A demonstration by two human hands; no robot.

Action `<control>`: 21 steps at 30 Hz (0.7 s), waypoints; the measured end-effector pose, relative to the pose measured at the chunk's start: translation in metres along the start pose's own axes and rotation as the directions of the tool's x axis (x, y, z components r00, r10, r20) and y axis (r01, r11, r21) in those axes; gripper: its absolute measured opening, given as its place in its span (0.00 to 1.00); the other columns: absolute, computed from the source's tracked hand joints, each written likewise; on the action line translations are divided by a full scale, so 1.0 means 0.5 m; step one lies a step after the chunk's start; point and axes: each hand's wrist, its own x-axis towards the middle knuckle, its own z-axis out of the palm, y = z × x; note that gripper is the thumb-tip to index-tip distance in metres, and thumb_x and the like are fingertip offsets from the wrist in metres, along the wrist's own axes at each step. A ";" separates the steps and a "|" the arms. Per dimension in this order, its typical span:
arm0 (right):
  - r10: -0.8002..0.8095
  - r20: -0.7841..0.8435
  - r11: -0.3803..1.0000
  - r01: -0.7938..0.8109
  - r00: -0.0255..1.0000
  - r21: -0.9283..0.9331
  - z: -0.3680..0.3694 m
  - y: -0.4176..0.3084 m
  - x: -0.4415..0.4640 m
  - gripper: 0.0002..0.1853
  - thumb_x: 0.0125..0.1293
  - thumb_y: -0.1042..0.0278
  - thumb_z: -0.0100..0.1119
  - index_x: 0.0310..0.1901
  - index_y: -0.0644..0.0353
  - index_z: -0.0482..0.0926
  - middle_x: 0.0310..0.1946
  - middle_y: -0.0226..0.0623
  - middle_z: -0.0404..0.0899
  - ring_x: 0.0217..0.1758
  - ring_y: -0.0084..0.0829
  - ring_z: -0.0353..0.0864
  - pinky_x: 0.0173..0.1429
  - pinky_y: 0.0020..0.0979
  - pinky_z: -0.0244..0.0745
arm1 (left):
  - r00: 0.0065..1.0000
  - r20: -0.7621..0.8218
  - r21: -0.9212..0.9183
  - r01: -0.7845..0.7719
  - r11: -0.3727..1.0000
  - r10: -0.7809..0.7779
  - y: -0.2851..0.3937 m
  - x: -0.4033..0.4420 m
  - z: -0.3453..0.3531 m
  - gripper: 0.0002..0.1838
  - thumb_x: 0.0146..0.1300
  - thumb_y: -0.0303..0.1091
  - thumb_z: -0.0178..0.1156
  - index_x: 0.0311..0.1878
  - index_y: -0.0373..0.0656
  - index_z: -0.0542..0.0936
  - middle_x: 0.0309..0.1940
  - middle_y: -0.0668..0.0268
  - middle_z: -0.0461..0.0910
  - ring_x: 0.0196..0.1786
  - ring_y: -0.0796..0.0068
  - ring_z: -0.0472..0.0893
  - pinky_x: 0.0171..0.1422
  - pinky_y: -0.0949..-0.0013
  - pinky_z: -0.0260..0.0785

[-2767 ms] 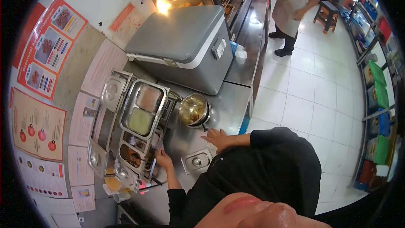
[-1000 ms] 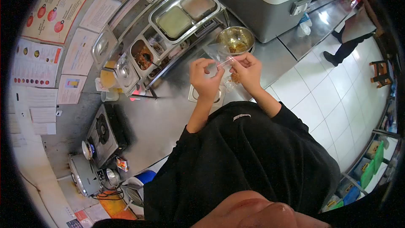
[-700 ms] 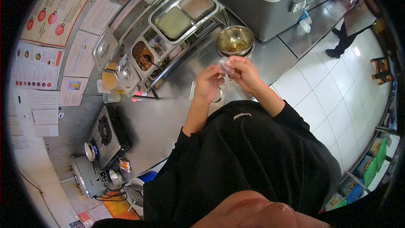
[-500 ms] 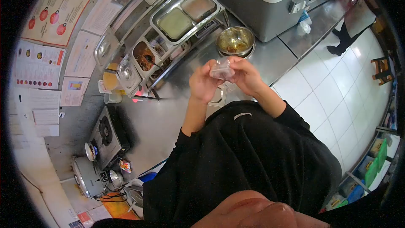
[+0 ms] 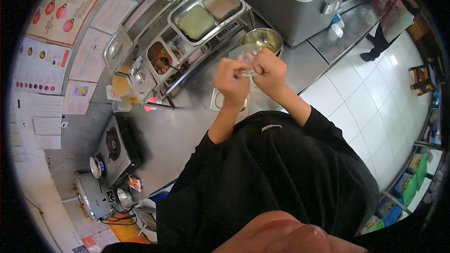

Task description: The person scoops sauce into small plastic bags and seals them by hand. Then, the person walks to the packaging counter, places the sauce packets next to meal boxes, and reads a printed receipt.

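Note:
Between my two hands is a small clear plastic bag (image 5: pixel 247 50), its film spread out above the knuckles. My left hand (image 5: pixel 232 78) is closed on one side of it, and my right hand (image 5: pixel 270 72) grips the other side with curled fingers. Just beyond them stands a metal bowl (image 5: pixel 273 35) with something yellowish-brown inside, partly covered by the bag and right hand. Below the hands a metal pan lid (image 5: pixel 217 101) lies on the steel counter (image 5: pixel 164 126), partly hidden by my left wrist.
A raised rack holds a steel tray (image 5: pixel 174 18) of green and pinkish food, with a pan of reddish food (image 5: pixel 159 58) beside it. A grey cooler box (image 5: pixel 304 14) stands behind the bowl. At left are a gas stove (image 5: pixel 112 145) and a grey pot (image 5: pixel 91 197). Another person's leg (image 5: pixel 377 47) shows at right.
My hands have turned from a fingertip hold to closed fists on the bag. The bag's film now spreads upward, toward the bowl.

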 end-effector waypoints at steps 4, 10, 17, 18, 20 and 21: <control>0.116 -0.014 0.993 -0.116 0.993 -0.014 0.027 -0.011 -0.002 0.11 0.45 0.82 0.60 0.20 0.58 0.66 0.18 0.35 0.64 0.20 0.35 0.65 0.23 0.33 0.61 | 0.989 -0.018 -0.063 0.143 0.988 -0.144 -0.027 0.001 -0.027 0.09 0.50 0.14 0.61 0.24 0.41 0.75 0.17 0.71 0.64 0.21 0.84 0.60 0.25 0.80 0.54; -0.195 0.349 0.980 0.196 0.917 0.035 0.063 -0.030 -0.027 0.08 0.45 0.77 0.59 0.22 0.58 0.68 0.19 0.36 0.68 0.21 0.36 0.68 0.26 0.31 0.61 | 0.936 0.187 0.016 0.300 0.954 -0.297 -0.061 -0.020 -0.108 0.12 0.42 0.12 0.59 0.28 0.42 0.75 0.19 0.68 0.67 0.21 0.76 0.65 0.24 0.74 0.58; 0.281 0.695 0.788 -0.572 0.662 0.227 0.183 -0.049 -0.058 0.12 0.48 0.77 0.54 0.20 0.61 0.58 0.16 0.32 0.55 0.22 0.20 0.56 0.26 0.27 0.55 | 0.900 0.304 0.093 0.297 0.950 -0.311 -0.072 -0.066 -0.264 0.22 0.49 0.35 0.68 0.48 0.44 0.74 0.44 0.59 0.76 0.50 0.59 0.73 0.55 0.59 0.62; 0.328 0.773 0.713 -0.679 0.543 0.174 0.203 -0.064 -0.058 0.15 0.51 0.76 0.56 0.20 0.60 0.58 0.16 0.29 0.53 0.23 0.19 0.56 0.27 0.26 0.57 | 0.896 0.279 0.134 0.320 0.938 -0.346 -0.080 -0.081 -0.280 0.24 0.51 0.39 0.67 0.50 0.43 0.73 0.46 0.58 0.75 0.52 0.58 0.72 0.58 0.58 0.59; 0.229 0.855 0.692 -0.696 0.465 0.194 0.245 -0.093 -0.044 0.16 0.52 0.73 0.59 0.20 0.60 0.58 0.16 0.29 0.54 0.23 0.19 0.56 0.27 0.25 0.57 | 0.897 0.221 0.178 0.348 0.920 -0.382 -0.090 -0.100 -0.320 0.26 0.52 0.44 0.66 0.52 0.42 0.73 0.47 0.57 0.75 0.54 0.56 0.71 0.62 0.57 0.57; 0.148 0.908 0.655 -0.727 0.391 0.206 0.266 -0.103 -0.038 0.17 0.54 0.70 0.61 0.21 0.60 0.59 0.17 0.29 0.55 0.24 0.19 0.57 0.28 0.25 0.57 | 0.880 0.191 0.230 0.391 0.891 -0.436 -0.095 -0.107 -0.350 0.25 0.53 0.43 0.65 0.51 0.41 0.73 0.47 0.58 0.76 0.54 0.57 0.72 0.62 0.57 0.57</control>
